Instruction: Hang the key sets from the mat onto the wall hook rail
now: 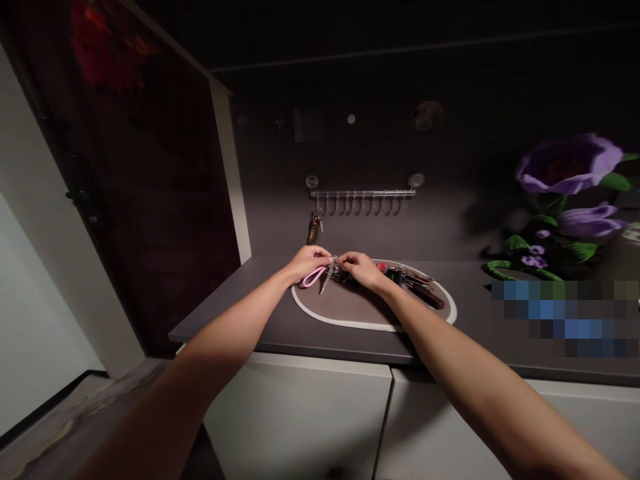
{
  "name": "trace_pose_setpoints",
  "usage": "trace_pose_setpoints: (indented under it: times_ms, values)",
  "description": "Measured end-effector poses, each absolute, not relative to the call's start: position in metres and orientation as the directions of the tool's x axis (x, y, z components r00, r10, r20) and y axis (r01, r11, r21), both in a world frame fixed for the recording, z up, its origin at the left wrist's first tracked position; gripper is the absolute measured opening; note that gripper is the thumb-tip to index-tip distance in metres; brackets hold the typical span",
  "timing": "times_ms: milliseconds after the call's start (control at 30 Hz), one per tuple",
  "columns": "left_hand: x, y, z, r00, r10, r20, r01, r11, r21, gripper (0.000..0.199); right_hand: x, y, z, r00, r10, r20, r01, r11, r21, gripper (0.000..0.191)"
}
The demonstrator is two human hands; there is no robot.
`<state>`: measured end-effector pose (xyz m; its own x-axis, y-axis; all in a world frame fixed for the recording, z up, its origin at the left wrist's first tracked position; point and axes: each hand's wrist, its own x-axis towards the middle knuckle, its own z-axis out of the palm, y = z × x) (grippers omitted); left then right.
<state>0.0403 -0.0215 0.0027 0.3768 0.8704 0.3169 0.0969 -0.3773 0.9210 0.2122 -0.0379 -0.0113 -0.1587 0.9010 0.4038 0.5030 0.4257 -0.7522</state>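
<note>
My left hand (309, 261) and my right hand (361, 268) meet above an oval mat, fingertips close together in a pinch. Between them is a bunch of keys: a silver key (327, 279) hangs down, and a pink strap loop (313, 277) dangles under my left fingers. Both hands are closed on this bunch near its ring, which my fingers partly cover. Right of my right hand, more keys and small items (407, 277) lie on the mat, among them a red piece (383, 267) and a dark brown long object (427, 297).
The oval mat (345, 324) with a white rim lies on a dark counter (225, 300). Behind it, a clear hook rail (367, 193) on the wall holds a keychain (313, 230) at its left end. Purple flowers (570, 167) stand at the right; a dark door (165, 200) is at the left.
</note>
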Motion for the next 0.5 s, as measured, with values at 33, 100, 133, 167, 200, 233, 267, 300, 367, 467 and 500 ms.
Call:
trace_pose_setpoints:
  times_ms: [33,100,133,167,200,233,267,300,367,467,500]
  values:
    - [0.040,-0.023,0.004,0.366,0.880,0.302,0.034,-0.337,0.941,0.014,0.211,-0.038,-0.011,-0.162,0.901,0.403,0.443,0.432,-0.786,0.014]
    - [0.041,-0.024,0.007,0.348,0.896,0.276,-0.088,-0.262,0.961,0.016,0.209,-0.040,-0.009,-0.169,0.896,0.411,0.315,0.444,-0.839,0.015]
    - [0.041,-0.025,0.008,0.342,0.902,0.263,-0.140,-0.228,0.964,0.016,0.208,-0.041,-0.007,-0.166,0.894,0.415,0.253,0.445,-0.859,0.015]
    - [0.040,-0.025,0.009,0.337,0.908,0.250,-0.183,-0.197,0.963,0.016,0.206,-0.043,-0.006,-0.159,0.894,0.418,0.195,0.444,-0.875,0.015]
    - [0.040,-0.024,0.010,0.334,0.912,0.240,-0.219,-0.172,0.960,0.016,0.205,-0.045,-0.004,-0.149,0.895,0.420,0.146,0.440,-0.886,0.016]
    - [0.040,-0.023,0.010,0.330,0.914,0.235,-0.253,-0.154,0.955,0.015,0.204,-0.046,-0.003,-0.140,0.897,0.420,0.108,0.435,-0.894,0.017]
    - [0.040,-0.022,0.009,0.328,0.916,0.231,-0.284,-0.137,0.949,0.014,0.203,-0.048,-0.002,-0.133,0.898,0.419,0.082,0.431,-0.899,0.017]
    - [0.040,-0.020,0.009,0.327,0.917,0.229,-0.314,-0.123,0.941,0.013,0.202,-0.049,-0.001,-0.128,0.898,0.421,0.066,0.431,-0.900,0.018]
    - [0.041,-0.017,0.007,0.330,0.916,0.227,-0.364,-0.099,0.926,0.010,0.201,-0.049,0.000,-0.126,0.892,0.435,0.063,0.445,-0.893,0.019]
    - [0.042,-0.015,0.004,0.346,0.909,0.233,-0.401,-0.081,0.912,0.011,0.201,-0.048,0.000,-0.132,0.877,0.462,0.078,0.474,-0.877,0.020]
    - [0.042,-0.014,0.004,0.348,0.906,0.239,-0.407,-0.084,0.910,0.012,0.200,-0.048,-0.001,-0.133,0.873,0.469,0.080,0.481,-0.873,0.021]
